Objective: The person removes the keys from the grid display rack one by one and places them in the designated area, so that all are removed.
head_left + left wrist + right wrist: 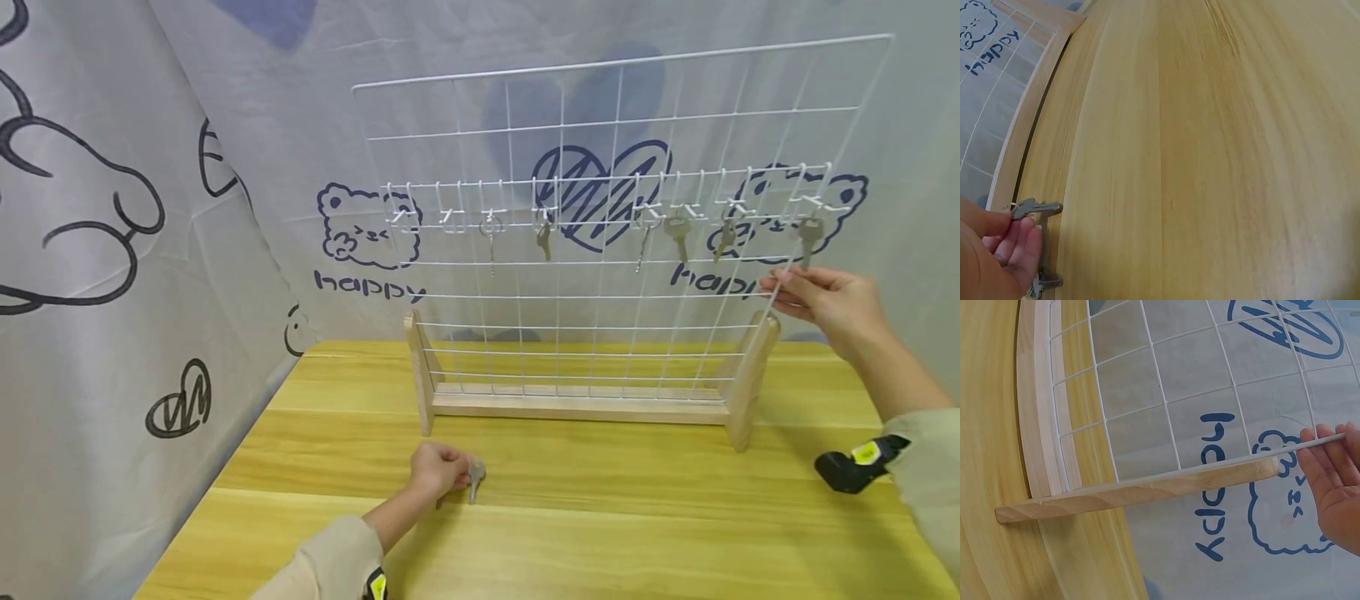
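Observation:
Low over the table's left half, my left hand (437, 471) pinches a metal key (1036, 207) by its head between thumb and fingers. A second key (1046, 282) shows just below those fingers, partly hidden by them. My right hand (836, 304) grips the right side edge of a white wire grid rack (592, 295), thumb on one side and fingers on the other, as the right wrist view shows. Right above this hand a key (810, 233) hangs from the rightmost hook. More keys, among them a brass-coloured key (544, 237), hang along the row of white hooks.
The rack stands tilted in a wooden base (577, 408) with two side posts on a wood-grain table (600, 517). Two hooks at the left, including the leftmost hook (401, 218), carry no key. A printed cloth (247, 167) hangs behind and to the left.

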The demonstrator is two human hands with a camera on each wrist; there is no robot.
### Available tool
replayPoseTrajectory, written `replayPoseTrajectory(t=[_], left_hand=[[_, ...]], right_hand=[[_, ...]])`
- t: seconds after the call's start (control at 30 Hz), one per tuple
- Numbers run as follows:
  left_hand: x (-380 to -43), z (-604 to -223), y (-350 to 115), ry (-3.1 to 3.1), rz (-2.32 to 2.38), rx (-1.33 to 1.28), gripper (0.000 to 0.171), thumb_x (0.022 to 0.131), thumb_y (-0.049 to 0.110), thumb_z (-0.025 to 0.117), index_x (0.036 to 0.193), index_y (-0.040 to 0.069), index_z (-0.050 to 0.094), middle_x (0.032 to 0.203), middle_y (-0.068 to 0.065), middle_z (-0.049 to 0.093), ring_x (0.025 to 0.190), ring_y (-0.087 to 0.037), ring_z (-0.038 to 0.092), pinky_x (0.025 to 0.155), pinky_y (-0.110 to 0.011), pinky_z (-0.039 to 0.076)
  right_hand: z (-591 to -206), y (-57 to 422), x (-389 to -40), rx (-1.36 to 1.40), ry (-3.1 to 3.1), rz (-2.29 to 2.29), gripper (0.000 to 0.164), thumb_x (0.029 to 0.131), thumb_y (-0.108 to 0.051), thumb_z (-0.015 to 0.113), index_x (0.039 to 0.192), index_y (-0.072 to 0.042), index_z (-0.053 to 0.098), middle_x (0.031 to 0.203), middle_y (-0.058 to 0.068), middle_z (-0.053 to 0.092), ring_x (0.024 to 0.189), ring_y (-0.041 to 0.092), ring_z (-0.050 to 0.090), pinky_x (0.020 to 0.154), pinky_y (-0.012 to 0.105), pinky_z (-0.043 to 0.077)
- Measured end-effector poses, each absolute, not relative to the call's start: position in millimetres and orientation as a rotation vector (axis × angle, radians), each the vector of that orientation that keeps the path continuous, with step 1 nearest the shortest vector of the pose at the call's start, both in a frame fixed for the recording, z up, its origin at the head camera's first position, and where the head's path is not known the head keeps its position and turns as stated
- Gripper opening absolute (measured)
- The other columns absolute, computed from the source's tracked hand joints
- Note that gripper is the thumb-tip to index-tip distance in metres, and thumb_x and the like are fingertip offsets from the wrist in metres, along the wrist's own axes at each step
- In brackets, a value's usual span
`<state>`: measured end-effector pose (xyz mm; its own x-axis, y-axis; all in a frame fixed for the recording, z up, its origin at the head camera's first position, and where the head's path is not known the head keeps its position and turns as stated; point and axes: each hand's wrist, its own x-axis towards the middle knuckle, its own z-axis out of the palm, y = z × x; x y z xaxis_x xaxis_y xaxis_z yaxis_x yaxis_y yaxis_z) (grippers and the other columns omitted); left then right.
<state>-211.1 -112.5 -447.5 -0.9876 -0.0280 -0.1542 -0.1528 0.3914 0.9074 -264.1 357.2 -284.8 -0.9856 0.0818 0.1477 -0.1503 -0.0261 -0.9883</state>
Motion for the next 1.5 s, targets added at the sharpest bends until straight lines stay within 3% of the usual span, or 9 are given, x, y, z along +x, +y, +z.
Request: replayPoseTrajectory(t=[0.23,0.77,1.5], left_hand=[[-209.1,-448.9,-107.6,2.537,1.616,-0.224,0.009,0.083,-0.007,0.060,0.085,-0.014,0.066,0.075,-0.025,0.069,0.050,-0.011,0.062,0.052,-0.026,0.058],[-205.7,-446.1,-106.4,2.720,1.441,0.048,0.011,0.082,-0.008,0.060,0.072,-0.012,0.065,0.064,-0.021,0.067,0.049,-0.022,0.065,0.046,-0.026,0.056],[-207.6,-446.4,-106.2,2.741,1.327,0.069,0.010,0.080,-0.005,0.066,0.070,-0.007,0.066,0.063,-0.013,0.067,0.045,-0.009,0.057,0.045,-0.022,0.054]], right_hand=[[-284.3,357.0,-264.1,0.058,-2.074,2.143,0.006,0.084,-0.025,0.065,0.085,-0.023,0.071,0.079,-0.013,0.072,0.074,0.000,0.068,0.066,0.014,0.056],[-285.3,356.8,-264.1,0.086,-2.002,2.197,0.006,0.083,-0.022,0.067,0.085,-0.019,0.071,0.079,-0.010,0.073,0.074,0.002,0.068,0.065,0.015,0.057],[-285.5,355.7,-264.9,0.017,-2.063,2.152,0.006,0.083,-0.025,0.066,0.085,-0.022,0.070,0.079,-0.013,0.072,0.074,0.000,0.068,0.065,0.013,0.056]])
